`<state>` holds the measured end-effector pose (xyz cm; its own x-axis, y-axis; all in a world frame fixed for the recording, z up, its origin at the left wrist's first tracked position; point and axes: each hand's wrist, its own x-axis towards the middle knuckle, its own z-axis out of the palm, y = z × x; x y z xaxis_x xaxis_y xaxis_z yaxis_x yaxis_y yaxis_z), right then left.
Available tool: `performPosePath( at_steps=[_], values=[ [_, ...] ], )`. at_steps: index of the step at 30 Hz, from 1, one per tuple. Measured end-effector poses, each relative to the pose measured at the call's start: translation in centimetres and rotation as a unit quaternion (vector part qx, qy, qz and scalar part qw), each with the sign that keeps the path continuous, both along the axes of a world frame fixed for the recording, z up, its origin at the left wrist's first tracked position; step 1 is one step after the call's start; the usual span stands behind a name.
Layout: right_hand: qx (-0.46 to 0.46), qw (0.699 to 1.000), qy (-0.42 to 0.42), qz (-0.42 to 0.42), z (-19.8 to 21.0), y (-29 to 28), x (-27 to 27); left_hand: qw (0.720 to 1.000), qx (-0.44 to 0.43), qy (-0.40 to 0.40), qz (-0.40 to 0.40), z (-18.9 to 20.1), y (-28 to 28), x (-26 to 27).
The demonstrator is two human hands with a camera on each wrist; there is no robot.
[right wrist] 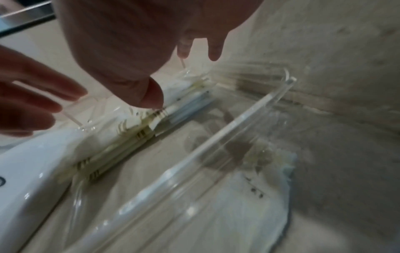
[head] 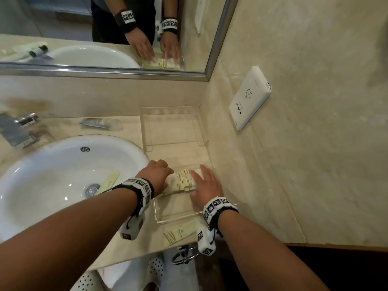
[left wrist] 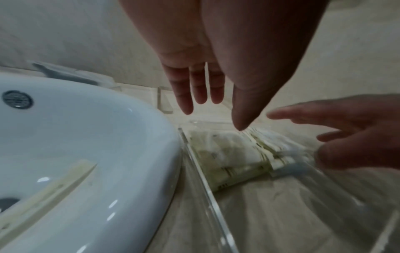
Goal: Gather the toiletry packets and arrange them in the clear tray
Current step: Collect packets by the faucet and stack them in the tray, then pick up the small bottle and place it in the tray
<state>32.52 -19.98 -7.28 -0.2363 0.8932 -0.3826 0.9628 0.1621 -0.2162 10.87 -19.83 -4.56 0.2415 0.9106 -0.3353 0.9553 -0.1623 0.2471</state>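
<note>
Head view: both hands are over the clear tray [head: 178, 217], which sits on the desk [head: 130, 127] near its right front corner, between the white sink [head: 63, 175] and the right wall. A stack of toiletry packets [head: 184, 181], cream with olive stripes, lies inside the tray at its far end.

Left hand [head: 159, 175]: fingers straight, spread loosely, grip wide and holding nothing. It covers the left end of the stack. Left wrist view shows the thumb tip [left wrist: 240, 123] at the top edge of the packets [left wrist: 233, 157]; the other fingers [left wrist: 184, 95] hang above the tray's far wall. Contact cannot be confirmed, picture is blurred.

Right hand [head: 205, 185]: fingers extended, grip wide, nothing pinched. Palm is over the right end of the stack. Right wrist view shows the thumb [right wrist: 151, 95] down at the stack's upper edge [right wrist: 134, 133]; the tray's near wall [right wrist: 227, 145] runs diagonally across the picture.

Other items:
- one packet [head: 180, 234] on the desk at the front edge, just outside the tray's near wall
- one long packet [head: 109, 181] lying inside the sink bowl near the drain
- a tube [head: 100, 123] on the desk behind the sink, at the back edge
- second clear tray [head: 170, 127] in the back right corner, against the wall
- wall socket [head: 249, 101] on the right wall
- mirror [head: 105, 32] above the back edge
</note>
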Motion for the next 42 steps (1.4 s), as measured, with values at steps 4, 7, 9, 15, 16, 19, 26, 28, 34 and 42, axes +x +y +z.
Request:
performPosePath(
  at_steps=[4, 7, 9, 15, 16, 19, 26, 28, 34, 42],
  values=[
    [0.005, 0.998, 0.032, -0.058, 2.9, 0.3, 0.5, 0.997, -0.009, -0.022, 0.069, 2.2, -0.1, -1.9],
    [0.016, 0.996, 0.050, -0.077, 4.7, 0.8, 0.5, 0.992, 0.007, -0.043, 0.122, 3.5, -0.4, -3.8],
    [0.016, 0.996, 0.055, -0.074, 5.5, 1.2, 0.2, 0.984, 0.016, -0.069, 0.162, 4.3, -0.8, -5.1],
    [0.000, 0.998, 0.067, -0.003, 6.3, 0.4, -4.8, 0.959, 0.007, -0.110, 0.260, 5.2, -4.0, -8.4],
    [-0.003, 0.997, 0.070, 0.019, 6.3, 0.0, -6.3, 0.958, 0.005, -0.109, 0.266, 5.2, -4.7, -9.0],
    [-0.011, 0.993, 0.076, 0.090, 6.5, -1.2, -10.8, 0.950, 0.005, -0.108, 0.292, 5.3, -6.8, -10.8],
    [-0.014, 0.973, 0.081, 0.216, 6.6, -2.9, -19.2, 0.934, 0.013, -0.090, 0.346, 6.1, -11.1, -15.3],
    [-0.011, 0.967, 0.077, 0.243, 6.5, -3.1, -21.1, 0.926, 0.016, -0.087, 0.368, 6.1, -12.7, -17.0],
    [-0.004, 0.951, 0.071, 0.300, 6.4, -3.8, -25.6, 0.888, 0.021, -0.073, 0.454, 5.9, -16.8, -21.3],
    [-0.022, 0.937, 0.046, 0.345, 6.2, -5.4, -31.1, 0.836, 0.008, -0.046, 0.546, 5.6, -21.9, -28.3]
  ],
)
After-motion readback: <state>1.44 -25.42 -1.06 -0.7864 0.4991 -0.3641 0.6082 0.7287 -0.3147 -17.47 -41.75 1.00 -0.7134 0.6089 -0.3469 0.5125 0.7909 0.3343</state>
